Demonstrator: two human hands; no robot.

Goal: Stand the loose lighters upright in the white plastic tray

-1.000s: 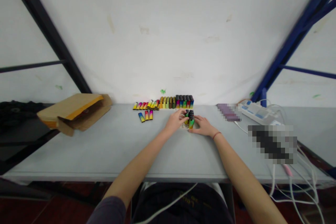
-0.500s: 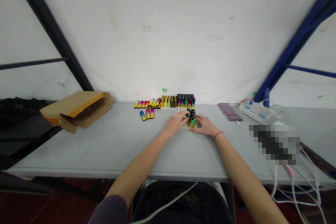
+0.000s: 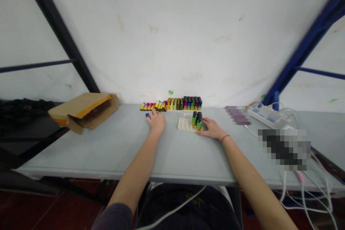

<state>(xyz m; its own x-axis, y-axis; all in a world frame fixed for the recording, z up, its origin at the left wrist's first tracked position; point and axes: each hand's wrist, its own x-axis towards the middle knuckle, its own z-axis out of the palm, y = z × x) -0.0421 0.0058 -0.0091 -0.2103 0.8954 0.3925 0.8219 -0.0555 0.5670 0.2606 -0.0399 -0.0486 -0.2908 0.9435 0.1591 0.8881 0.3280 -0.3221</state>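
My left hand [image 3: 156, 121] is over the loose lighters left of the tray, palm down with its fingers stretched forward and a little apart. A blue lighter end [image 3: 147, 115] shows beside its fingers; the other lighters beneath are hidden. A white tray [image 3: 183, 125] with round holes lies in front of me. Several black-topped green and yellow lighters [image 3: 199, 125] stand upright in two rows at its right end. My right hand [image 3: 212, 128] rests against that end, thumb at the near corner and fingers spread along the side.
Behind stand a full block of black-topped lighters [image 3: 192, 104], yellow and dark lighters [image 3: 175, 104], and several lying coloured lighters [image 3: 148, 106] along the wall. An open cardboard box [image 3: 81, 109] lies left. A power strip [image 3: 265, 113], a purple item [image 3: 237, 114] and cables are right.
My left hand has moved left from the tray to the loose lighters, uncovering the tray's bare holes. My right hand stays at the tray's right end.
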